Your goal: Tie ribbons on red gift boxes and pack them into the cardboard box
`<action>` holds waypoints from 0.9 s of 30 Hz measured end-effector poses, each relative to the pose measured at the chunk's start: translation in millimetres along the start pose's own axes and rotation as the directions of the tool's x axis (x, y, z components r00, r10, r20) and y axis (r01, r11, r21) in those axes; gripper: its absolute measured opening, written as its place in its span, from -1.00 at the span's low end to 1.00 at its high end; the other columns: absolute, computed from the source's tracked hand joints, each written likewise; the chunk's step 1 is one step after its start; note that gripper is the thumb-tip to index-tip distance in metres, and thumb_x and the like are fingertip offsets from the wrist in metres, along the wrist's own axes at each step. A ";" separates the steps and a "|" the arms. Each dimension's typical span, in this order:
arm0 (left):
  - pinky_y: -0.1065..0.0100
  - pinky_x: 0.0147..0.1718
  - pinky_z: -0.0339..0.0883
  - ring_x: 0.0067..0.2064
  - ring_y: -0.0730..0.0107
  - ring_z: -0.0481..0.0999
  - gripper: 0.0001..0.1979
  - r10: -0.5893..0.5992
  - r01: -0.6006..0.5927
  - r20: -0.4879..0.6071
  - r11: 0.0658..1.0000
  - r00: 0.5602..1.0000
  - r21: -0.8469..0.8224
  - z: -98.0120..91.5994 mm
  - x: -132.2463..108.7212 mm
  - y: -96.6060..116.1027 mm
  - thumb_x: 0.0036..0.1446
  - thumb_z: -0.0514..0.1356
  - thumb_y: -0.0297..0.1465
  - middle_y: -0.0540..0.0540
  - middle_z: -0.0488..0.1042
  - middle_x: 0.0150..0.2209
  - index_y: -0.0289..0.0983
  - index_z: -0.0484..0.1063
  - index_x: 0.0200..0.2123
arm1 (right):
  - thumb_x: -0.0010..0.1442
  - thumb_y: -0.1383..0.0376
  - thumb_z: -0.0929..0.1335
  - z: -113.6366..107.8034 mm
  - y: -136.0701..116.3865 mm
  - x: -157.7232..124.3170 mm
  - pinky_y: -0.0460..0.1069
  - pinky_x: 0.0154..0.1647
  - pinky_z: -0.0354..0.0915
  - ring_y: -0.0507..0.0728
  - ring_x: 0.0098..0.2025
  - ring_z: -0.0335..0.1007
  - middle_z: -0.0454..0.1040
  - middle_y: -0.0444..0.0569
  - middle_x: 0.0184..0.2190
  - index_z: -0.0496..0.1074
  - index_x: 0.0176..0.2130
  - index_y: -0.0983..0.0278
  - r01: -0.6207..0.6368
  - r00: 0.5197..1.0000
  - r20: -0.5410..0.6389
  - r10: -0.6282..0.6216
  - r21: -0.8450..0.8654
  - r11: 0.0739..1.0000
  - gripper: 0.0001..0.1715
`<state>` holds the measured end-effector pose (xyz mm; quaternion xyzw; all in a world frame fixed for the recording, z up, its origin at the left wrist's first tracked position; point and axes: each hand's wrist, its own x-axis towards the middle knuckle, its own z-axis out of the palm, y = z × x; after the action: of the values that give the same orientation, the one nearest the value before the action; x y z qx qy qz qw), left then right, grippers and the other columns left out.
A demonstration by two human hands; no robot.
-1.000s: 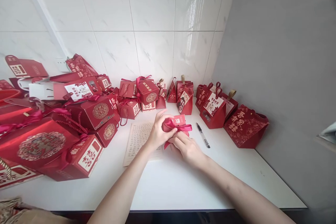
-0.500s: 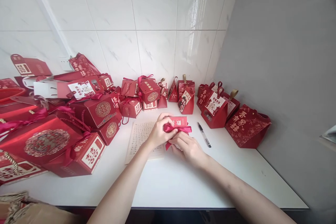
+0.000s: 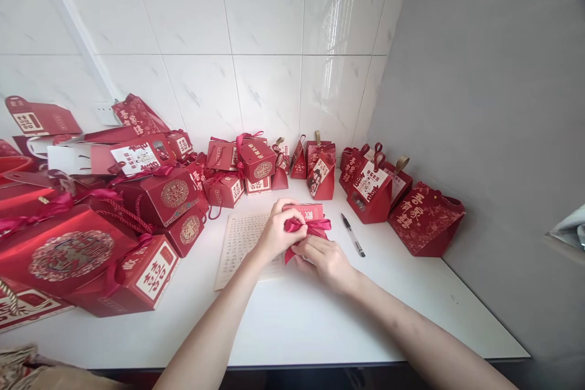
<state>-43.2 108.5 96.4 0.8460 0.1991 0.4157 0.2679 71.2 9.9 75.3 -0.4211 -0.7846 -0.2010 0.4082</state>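
A small red gift box (image 3: pixel 315 212) with pale lettering sits at the middle of the white table, partly hidden by my fingers. Across its front runs a crimson ribbon (image 3: pixel 322 225) with a loop to the right and a tail hanging at the lower left. My left hand (image 3: pixel 281 230) pinches the ribbon at the left side of the loop, fingers bent over it. Just below, my right hand (image 3: pixel 326 261) has its fingers closed together near the ribbon's lower part; its fingertips are partly hidden. Under the left wrist lies a handwritten sheet of paper (image 3: pixel 240 244).
A black and clear pen (image 3: pixel 353 234) lies to the right of the hands. Red gift boxes (image 3: pixel 132 268) are piled on the left, with more red boxes (image 3: pixel 258 161) along the tiled wall. A large red gift bag (image 3: pixel 425 219) stands by the grey wall at right.
The view has shifted slightly. My right fingers have moved a little left and down along the ribbon, and the loop on the right shows more clearly. My left hand keeps its pinch.
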 end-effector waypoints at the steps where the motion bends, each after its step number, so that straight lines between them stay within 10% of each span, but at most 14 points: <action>1: 0.27 0.05 0.18 0.03 0.24 0.30 -0.91 0.002 -0.002 0.000 1.000 1.000 -0.003 0.1 -0.1 0.1 -0.06 0.20 -0.54 -0.09 0.25 -0.13 -0.24 0.39 -0.51 | 0.24 0.43 0.20 0.0 -0.2 0.1 -0.08 -0.53 0.28 0.05 -0.48 0.34 0.42 -0.06 -0.50 0.34 -0.31 0.28 0.008 1.000 0.005 -0.008 0.008 1.000 -0.83; 22: 0.29 0.04 0.19 0.01 0.29 0.32 -0.91 -0.001 -0.001 -0.036 0.999 0.999 -0.041 1.4 0.0 -3.3 -0.03 0.19 -0.55 -0.07 0.25 -0.15 -0.25 0.40 -0.48 | 0.24 0.36 0.20 -5.4 -4.8 0.8 -0.09 -0.61 0.17 0.02 -0.57 0.23 0.33 -0.15 -0.56 0.28 -0.33 0.25 0.153 0.986 0.064 -0.153 0.004 0.988 -0.88; 27: 0.23 0.06 0.18 0.00 0.27 0.34 -0.96 -0.030 0.028 -0.038 0.998 0.999 -0.050 1.4 0.7 -6.6 -0.02 0.21 -0.49 -0.09 0.25 -0.11 -0.24 0.42 -0.46 | 0.21 0.26 0.18 -31.4 23.9 4.5 -0.11 -0.60 0.12 -0.01 -0.61 0.19 0.33 -0.14 -0.59 0.30 -0.38 0.27 -0.289 0.956 -0.040 0.290 0.023 0.957 -0.80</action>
<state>-42.5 113.7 92.0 0.8278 0.2064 0.4330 0.2909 104.3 4.9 96.6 -0.5235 -0.7073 -0.1417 0.4535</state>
